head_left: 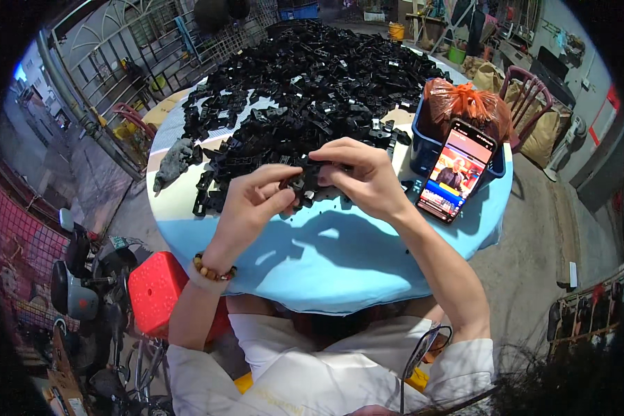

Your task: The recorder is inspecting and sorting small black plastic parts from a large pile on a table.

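Both my hands are raised over the near part of a round table, close together at the edge of a big heap of small black plastic parts. Thumb and fingers of my left hand pinch a black plastic part. From the other side, my right hand curls its fingers and thumb round the same part. Its exact shape is partly hidden by my fingers and by the dark pile behind it. A beaded bracelet circles my left wrist.
Light blue cloth covers the table's near side. To the right, a lit phone leans against a blue bin with an orange plastic bag. A grey rag-like bundle lies at left. A red stool stands by my left arm.
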`<state>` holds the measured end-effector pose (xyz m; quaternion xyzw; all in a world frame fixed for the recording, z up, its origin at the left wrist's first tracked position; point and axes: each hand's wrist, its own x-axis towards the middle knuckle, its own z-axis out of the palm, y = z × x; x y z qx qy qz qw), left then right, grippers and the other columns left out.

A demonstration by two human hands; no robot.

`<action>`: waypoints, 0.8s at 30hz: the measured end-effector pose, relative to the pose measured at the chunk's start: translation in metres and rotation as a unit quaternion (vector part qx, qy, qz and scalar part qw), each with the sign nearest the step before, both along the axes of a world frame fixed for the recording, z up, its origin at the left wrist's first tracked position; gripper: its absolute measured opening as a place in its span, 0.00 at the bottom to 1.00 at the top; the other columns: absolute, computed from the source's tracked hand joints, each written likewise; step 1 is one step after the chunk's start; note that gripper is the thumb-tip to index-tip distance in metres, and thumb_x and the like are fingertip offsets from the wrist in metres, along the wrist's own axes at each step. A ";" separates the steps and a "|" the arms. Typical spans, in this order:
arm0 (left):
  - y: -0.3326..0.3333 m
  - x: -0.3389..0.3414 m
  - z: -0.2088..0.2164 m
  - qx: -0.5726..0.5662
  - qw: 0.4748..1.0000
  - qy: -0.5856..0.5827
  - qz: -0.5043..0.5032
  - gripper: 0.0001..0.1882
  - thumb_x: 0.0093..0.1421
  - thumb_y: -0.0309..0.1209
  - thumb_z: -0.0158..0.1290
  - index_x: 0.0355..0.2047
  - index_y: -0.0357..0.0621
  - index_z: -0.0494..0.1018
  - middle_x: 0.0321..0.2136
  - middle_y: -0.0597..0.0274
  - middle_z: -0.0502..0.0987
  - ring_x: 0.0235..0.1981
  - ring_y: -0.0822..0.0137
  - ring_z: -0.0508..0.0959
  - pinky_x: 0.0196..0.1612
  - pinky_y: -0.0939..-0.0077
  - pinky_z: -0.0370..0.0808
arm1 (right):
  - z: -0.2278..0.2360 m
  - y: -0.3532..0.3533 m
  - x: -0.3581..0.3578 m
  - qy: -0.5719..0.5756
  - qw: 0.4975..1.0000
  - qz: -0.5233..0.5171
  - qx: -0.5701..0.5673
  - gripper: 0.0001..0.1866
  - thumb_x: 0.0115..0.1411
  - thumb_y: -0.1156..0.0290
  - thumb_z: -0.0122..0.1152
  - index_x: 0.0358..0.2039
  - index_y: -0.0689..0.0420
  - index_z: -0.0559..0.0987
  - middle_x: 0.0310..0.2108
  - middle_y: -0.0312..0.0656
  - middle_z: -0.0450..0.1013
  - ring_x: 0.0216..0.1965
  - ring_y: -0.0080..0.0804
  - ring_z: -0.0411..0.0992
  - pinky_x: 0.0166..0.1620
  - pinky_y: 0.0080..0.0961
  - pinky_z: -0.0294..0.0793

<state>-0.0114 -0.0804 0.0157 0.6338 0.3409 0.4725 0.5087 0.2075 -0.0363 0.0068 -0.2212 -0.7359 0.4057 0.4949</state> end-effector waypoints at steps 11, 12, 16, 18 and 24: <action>0.030 0.008 -0.007 0.039 0.999 0.014 -0.001 0.20 0.58 0.18 0.55 0.52 0.37 0.74 0.28 0.67 0.78 0.25 0.80 0.73 0.29 0.86 0.70 | 0.002 0.005 0.004 0.081 0.982 -0.011 -0.173 0.12 0.59 0.78 0.64 0.44 0.66 0.80 0.34 0.45 0.80 0.34 0.24 0.78 0.39 0.20 0.81; 0.031 0.009 -0.008 0.038 0.999 0.014 -0.002 0.20 0.58 0.18 0.55 0.52 0.37 0.74 0.28 0.67 0.78 0.25 0.80 0.73 0.29 0.86 0.70 | 0.002 0.005 0.005 0.092 0.975 0.001 -0.203 0.11 0.59 0.77 0.63 0.43 0.65 0.81 0.34 0.45 0.80 0.34 0.25 0.78 0.39 0.20 0.81; 0.032 0.011 -0.010 0.032 0.999 0.030 -0.014 0.19 0.58 0.19 0.56 0.52 0.38 0.75 0.27 0.69 0.77 0.24 0.80 0.72 0.27 0.86 0.69 | 0.000 0.008 0.007 0.095 0.971 -0.001 -0.218 0.10 0.60 0.76 0.63 0.41 0.65 0.82 0.34 0.45 0.79 0.33 0.25 0.78 0.38 0.20 0.82; 0.032 0.011 -0.010 0.018 0.999 0.040 -0.017 0.19 0.58 0.20 0.56 0.52 0.37 0.75 0.27 0.69 0.77 0.24 0.80 0.72 0.27 0.86 0.68 | -0.001 0.008 0.007 0.101 0.967 -0.002 -0.233 0.11 0.60 0.75 0.63 0.42 0.66 0.81 0.34 0.45 0.79 0.33 0.25 0.78 0.38 0.20 0.82; 0.032 0.009 -0.012 -0.022 0.999 -0.014 -0.023 0.20 0.59 0.23 0.57 0.53 0.36 0.73 0.28 0.66 0.77 0.24 0.79 0.71 0.27 0.85 0.69 | -0.006 0.005 -0.002 0.113 0.967 -0.027 -0.228 0.13 0.62 0.71 0.62 0.43 0.66 0.81 0.35 0.44 0.79 0.35 0.26 0.78 0.40 0.20 0.81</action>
